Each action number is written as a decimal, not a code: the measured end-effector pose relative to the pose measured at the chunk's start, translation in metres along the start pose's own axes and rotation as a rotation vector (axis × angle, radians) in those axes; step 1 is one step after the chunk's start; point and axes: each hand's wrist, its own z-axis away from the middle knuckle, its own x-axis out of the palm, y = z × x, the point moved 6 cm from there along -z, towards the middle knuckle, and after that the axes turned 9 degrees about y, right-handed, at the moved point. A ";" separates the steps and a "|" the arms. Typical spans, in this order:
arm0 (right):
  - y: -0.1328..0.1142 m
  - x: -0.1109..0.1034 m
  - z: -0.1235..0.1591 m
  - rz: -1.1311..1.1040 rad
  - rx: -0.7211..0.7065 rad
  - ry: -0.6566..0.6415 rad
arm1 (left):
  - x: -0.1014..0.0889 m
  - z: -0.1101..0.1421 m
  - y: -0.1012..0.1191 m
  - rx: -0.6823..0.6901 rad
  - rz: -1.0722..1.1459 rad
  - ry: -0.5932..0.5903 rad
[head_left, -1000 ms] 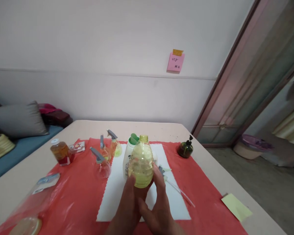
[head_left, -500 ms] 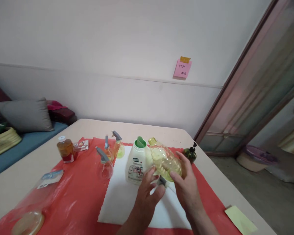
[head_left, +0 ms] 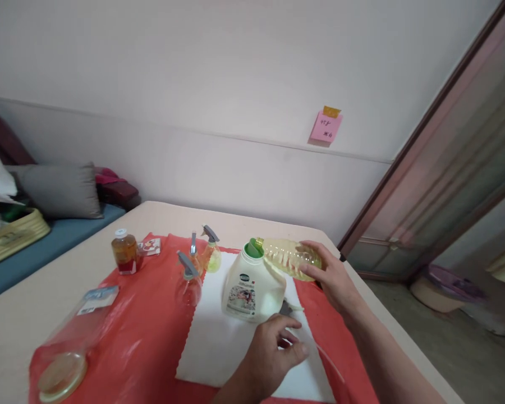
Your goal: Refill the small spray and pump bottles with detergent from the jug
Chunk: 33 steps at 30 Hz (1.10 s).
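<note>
My right hand [head_left: 332,276] grips a yellow ribbed plastic bottle [head_left: 288,257] tipped on its side, its open neck pointing left at the green cap of a white detergent jug [head_left: 252,285]. My left hand [head_left: 273,348] rests low on the white cloth [head_left: 219,336], fingers curled around the grey spray-trigger head [head_left: 287,308], whose thin tube trails right. The jug stands upright on the white cloth in front of both hands.
A red cloth [head_left: 143,314] covers the beige table [head_left: 46,292]. On it stand three small spray bottles [head_left: 189,278], an amber jar [head_left: 125,258], a small packet [head_left: 150,246] and a clear bottle lying down [head_left: 73,342]. A sofa with a grey pillow [head_left: 61,191] is at the left, a sliding door [head_left: 446,168] at the right.
My right hand has taken the yellow bottle from upright in both hands, tipped it sideways and lifted it right, behind the jug. My left hand dropped to the spray head on the cloth.
</note>
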 end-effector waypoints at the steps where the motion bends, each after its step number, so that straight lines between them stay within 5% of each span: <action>1: -0.006 -0.001 -0.004 0.012 -0.002 -0.021 | -0.001 0.000 0.000 -0.002 -0.001 -0.001; 12: -0.060 0.009 -0.047 0.126 0.012 -0.171 | -0.003 0.001 0.003 -0.070 0.001 0.007; 19: -0.094 0.029 -0.067 0.288 -0.143 -0.204 | -0.003 0.001 0.003 -0.085 0.015 -0.001; 33: -0.136 0.070 -0.060 0.469 -0.285 -0.245 | -0.009 -0.001 0.010 -0.048 0.060 -0.019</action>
